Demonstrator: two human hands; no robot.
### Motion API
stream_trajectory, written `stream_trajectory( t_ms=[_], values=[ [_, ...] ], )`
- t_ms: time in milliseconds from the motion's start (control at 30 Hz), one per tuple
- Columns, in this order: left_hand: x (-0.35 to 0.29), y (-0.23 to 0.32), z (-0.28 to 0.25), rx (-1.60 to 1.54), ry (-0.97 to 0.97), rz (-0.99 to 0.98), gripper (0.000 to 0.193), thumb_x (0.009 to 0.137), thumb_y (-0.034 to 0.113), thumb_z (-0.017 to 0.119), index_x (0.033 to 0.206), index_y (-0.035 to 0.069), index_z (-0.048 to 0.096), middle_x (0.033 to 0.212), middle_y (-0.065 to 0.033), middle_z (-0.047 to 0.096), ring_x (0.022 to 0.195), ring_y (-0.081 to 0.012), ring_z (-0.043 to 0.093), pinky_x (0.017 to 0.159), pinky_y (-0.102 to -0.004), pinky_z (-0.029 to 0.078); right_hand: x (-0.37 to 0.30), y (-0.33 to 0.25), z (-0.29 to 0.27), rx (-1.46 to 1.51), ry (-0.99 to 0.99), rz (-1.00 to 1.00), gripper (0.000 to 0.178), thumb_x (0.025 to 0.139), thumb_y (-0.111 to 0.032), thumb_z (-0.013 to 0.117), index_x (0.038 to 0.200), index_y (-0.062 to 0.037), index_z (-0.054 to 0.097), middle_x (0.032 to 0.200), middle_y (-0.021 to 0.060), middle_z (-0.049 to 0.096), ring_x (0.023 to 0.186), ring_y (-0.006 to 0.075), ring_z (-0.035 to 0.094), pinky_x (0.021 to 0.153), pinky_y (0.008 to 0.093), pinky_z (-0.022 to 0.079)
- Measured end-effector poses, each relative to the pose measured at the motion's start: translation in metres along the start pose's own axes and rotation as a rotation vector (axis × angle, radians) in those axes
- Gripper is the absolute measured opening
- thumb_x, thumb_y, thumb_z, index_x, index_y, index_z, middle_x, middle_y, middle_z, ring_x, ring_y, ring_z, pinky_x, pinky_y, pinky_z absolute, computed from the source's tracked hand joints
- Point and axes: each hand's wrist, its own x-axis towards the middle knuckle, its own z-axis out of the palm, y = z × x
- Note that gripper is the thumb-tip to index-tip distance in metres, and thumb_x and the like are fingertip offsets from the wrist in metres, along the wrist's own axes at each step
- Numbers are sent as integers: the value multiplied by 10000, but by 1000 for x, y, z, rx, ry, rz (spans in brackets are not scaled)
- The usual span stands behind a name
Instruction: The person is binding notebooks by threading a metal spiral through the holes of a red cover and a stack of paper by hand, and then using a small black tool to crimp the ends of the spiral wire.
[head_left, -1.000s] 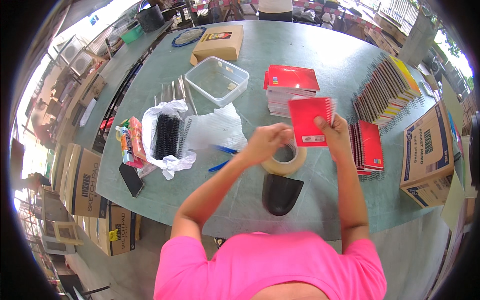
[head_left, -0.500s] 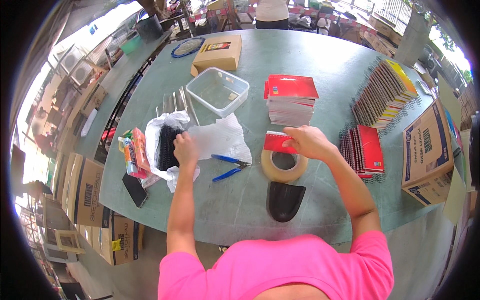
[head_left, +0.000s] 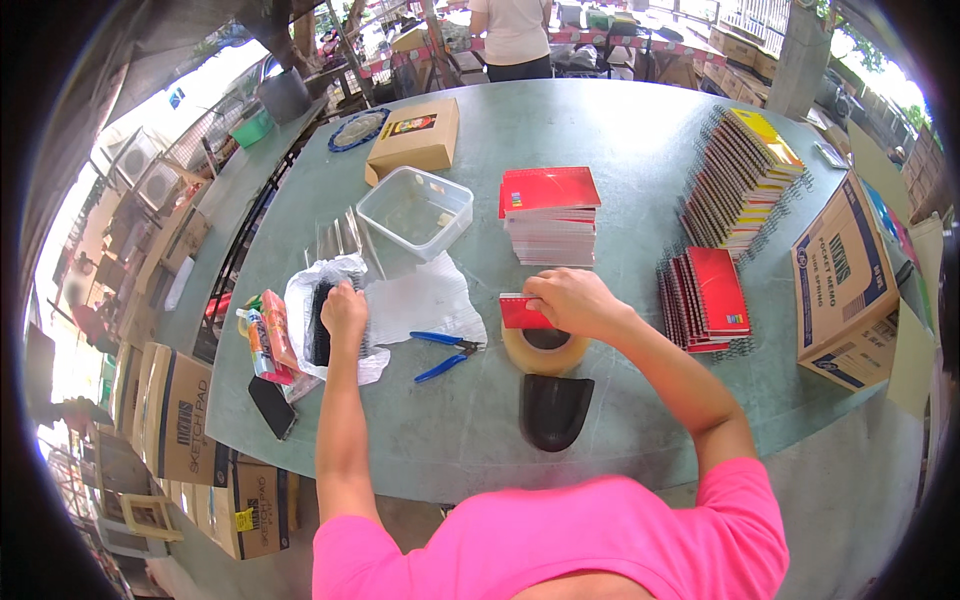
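My right hand (head_left: 575, 302) pinches a small red-covered memo notebook (head_left: 516, 312) by its right side, just above the far edge of a roll of clear tape (head_left: 562, 360). At the left, my left hand (head_left: 344, 312) reaches to a crumpled white bag (head_left: 370, 367) filled with black binding coils (head_left: 322, 325). Its fingers are closed at the coils, and whatever they grip is hidden. Beyond my right hand stands a stack of red notebooks (head_left: 550, 190). Blue-handled cutting pliers (head_left: 440, 372) lie between my hands, beside a white sheet (head_left: 425, 300).
A dark rounded object (head_left: 555, 412) sits nearest me. Coil-bound notebooks (head_left: 718, 295) and a taller stack (head_left: 740, 185) stand right, beside an open carton (head_left: 845, 290). A clear tub (head_left: 415, 215) and brown box (head_left: 415, 145) are farther off. A phone (head_left: 271, 407) lies left. A person (head_left: 512, 40) stands beyond.
The whole view has shifted a little. My right hand has brought the red notebook slightly left and nearer over the tape roll. My left hand, blurred before, is now steady at the coils.
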Motion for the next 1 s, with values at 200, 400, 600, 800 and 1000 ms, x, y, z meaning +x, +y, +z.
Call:
stream_trajectory(
  t_ms=[200, 400, 600, 800, 1000],
  values=[
    [13, 5, -36, -144, 123, 43, 305, 769, 112, 554, 1045, -17, 549, 926, -213, 633, 861, -384, 625, 755, -469, 502, 5, -10, -1, 81, 75, 77, 145, 843, -162, 533, 940, -63, 578, 850, 141, 648, 840, 343, 617, 693, 451, 471],
    [-47, 101, -78, -230, -300, 287, 530, 797, 116, 438, 1322, 43, 422, 1086, -229, 587, 949, -394, 586, 823, -469, 471, 5, -9, 9, 12, 18, 179, 206, 844, -204, 564, 1021, -108, 608, 869, 156, 654, 830, 356, 616, 698, 451, 472],
    [-95, 140, -49, -594, -355, 587, 355, 913, 219, 474, 1198, 16, 535, 904, -202, 631, 839, -351, 634, 697, -439, 493, 2, -10, 13, -11, 50, 82, 217, 827, -153, 564, 1028, -89, 611, 865, 147, 658, 817, 342, 624, 691, 438, 476],
    [-96, 136, -63, -1064, -282, 281, 317, 872, 239, 632, 1094, 16, 598, 718, -104, 641, 663, -145, 608, 621, -282, 475, 5, -8, 14, -16, 49, 126, 223, 815, -91, 557, 1032, -90, 609, 871, 140, 658, 816, 338, 622, 685, 430, 473],
    [-103, 147, -58, -1100, -162, 262, 245, 850, 203, 667, 985, 1, 639, 771, -95, 664, 671, -130, 611, 619, -272, 475, 4, -8, 14, 21, 16, 85, 321, 773, -47, 564, 1087, -106, 596, 869, 120, 659, 815, 318, 626, 655, 434, 463]
  ],
)
